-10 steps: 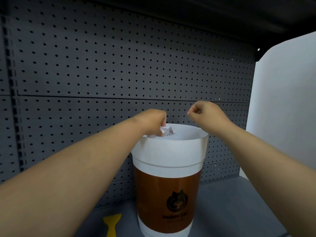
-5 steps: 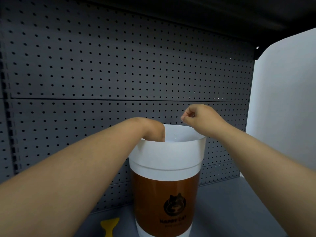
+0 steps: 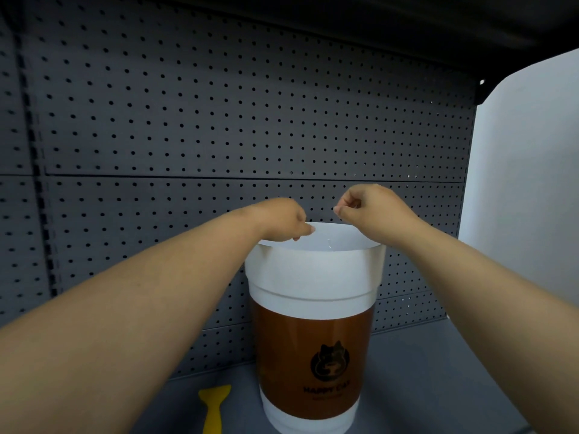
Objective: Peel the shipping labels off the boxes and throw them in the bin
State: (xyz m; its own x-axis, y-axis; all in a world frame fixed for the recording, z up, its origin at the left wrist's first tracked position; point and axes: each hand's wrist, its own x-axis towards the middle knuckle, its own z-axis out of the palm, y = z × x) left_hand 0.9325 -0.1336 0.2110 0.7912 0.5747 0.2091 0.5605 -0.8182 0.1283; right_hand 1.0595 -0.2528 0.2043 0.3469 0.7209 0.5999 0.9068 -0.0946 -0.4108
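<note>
The bin (image 3: 313, 277) is a tall cup-shaped tub, white at the top and base, with a brown band and a cat logo. It stands upright on the grey shelf, straight ahead. My left hand (image 3: 279, 219) hovers at the left of the bin's rim, fingers pointing loosely down and inward, with nothing visible in them. My right hand (image 3: 369, 211) is just above the right of the rim, thumb and fingers pinched together, and I see nothing in it. No label or box is in view, and the bin's inside is hidden below the rim.
A yellow plastic scraper (image 3: 214, 405) lies on the grey shelf (image 3: 423, 386) to the left of the bin's base. A dark pegboard wall (image 3: 219, 120) stands close behind the bin. A white panel (image 3: 526, 183) closes off the right side.
One second ago my left hand held a crumpled white label at the rim. It then dipped into the bin and has come back up without the label. My right hand stayed beside the rim.
</note>
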